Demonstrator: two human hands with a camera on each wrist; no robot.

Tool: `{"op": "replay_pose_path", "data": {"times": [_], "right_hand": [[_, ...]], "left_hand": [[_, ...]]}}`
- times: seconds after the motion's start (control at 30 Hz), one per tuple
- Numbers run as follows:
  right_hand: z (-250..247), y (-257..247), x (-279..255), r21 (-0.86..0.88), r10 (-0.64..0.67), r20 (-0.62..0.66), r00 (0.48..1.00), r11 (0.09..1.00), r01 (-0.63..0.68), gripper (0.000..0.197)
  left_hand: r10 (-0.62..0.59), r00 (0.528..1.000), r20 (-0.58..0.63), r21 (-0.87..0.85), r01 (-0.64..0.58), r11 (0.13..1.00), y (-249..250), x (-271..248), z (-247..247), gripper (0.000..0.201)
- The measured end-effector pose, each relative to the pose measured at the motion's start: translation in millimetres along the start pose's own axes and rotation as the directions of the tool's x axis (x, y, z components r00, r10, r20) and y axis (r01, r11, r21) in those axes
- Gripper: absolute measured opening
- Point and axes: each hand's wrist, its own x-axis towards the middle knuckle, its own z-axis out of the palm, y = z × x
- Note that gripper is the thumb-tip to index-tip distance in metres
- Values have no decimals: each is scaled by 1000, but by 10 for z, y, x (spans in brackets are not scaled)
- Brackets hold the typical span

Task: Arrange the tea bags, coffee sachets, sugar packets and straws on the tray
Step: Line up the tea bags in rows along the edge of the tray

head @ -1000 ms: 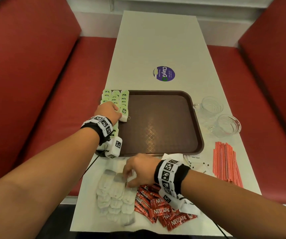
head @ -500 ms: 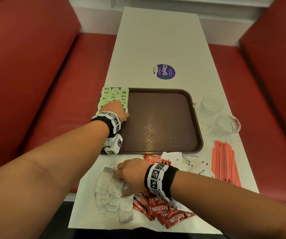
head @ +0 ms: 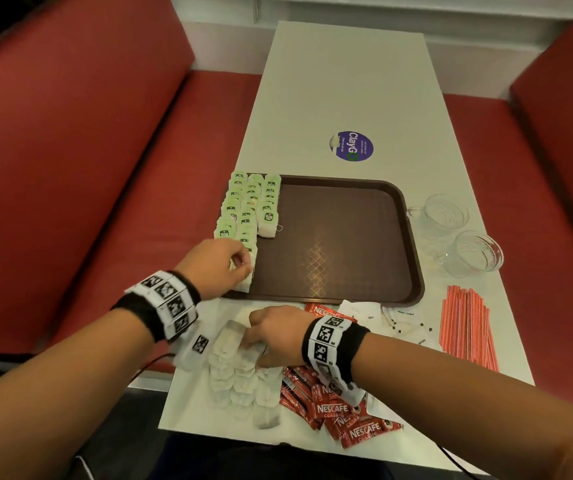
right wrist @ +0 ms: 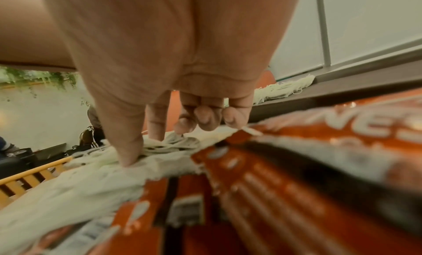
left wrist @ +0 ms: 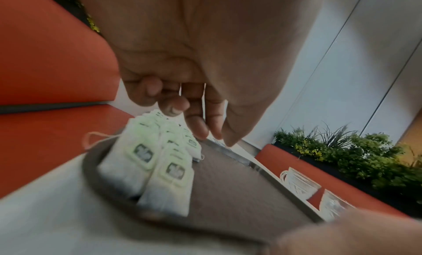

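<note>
The left hand is seen at the near left corner of the brown tray, its fingers curled down onto the nearest of the green-tagged tea bags. From the left wrist view the fingers are bent over the tops of the bags; whether one is actually pinched cannot be told. These tea bags are laid in overlapping rows along the left side of the tray.

The right hand is placed on a heap of plain tea bags lying on the white table in front of the tray. In the right wrist view the thumb is pressed down on a bag and the forefinger reaches it too, while the other fingers are curled in above the heap.

Red coffee sachets are spread just right of that heap, partly under the right wrist. White sugar packets are scattered near the tray's front right corner, and a bundle of red striped straws is laid beside them at the table's right edge. Two glass cups are stood to the right of the tray.
</note>
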Motion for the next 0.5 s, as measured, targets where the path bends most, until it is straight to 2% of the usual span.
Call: {"op": "replay_pose_path", "data": {"times": [0.17,0.2,0.3,0.37,0.5], "right_hand": [[68,7,-29,46,-29,-135,990,998,35,30],[64,8,-32,62,-21,-152,988,998,31,28],[27,0,-35,116,44,-202,978,993,-20,25],[1,-1,-37,176,102,-227,969,982,-62,23],[-48,-9,-60,257,180,-269,946,960,-109,21]], "left_hand": [[87,986,142,-27,-84,996,-229,-474,95,6],[100,981,166,-27,-97,995,-256,-541,123,11],[108,978,179,-100,-92,991,-345,-688,236,48],[89,979,184,-175,-57,983,-361,-752,283,58],[52,987,154,-180,-23,983,-287,-786,356,30]]}}
